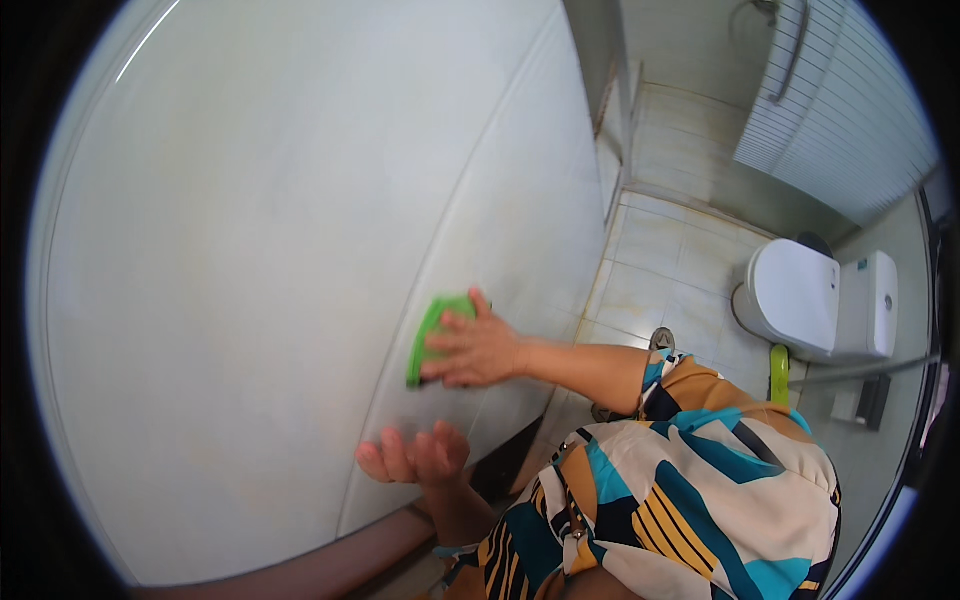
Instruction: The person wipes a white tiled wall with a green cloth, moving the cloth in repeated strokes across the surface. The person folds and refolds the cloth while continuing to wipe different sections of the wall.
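Observation:
A green scrubber point(421, 341), a pad or brush with a dark edge, lies against the light glossy wall point(247, 247). My right hand point(476, 349) is spread over it and holds it to the surface, just right of a long seam; motion blurs the fingers. My left hand point(416, 457) is below, near the wall, palm turned up with the fingers loosely curled and nothing in them. Whether it touches the wall I cannot tell. The face of the scrubber towards the wall is hidden.
To the right, a white toilet point(795, 292) stands with its lid down. A lime-green object point(780, 371) is beside it. A ribbed glass panel point(832, 97) with a handle hangs over the tiled floor point(645, 232). A brown ledge point(360, 551) borders the wall.

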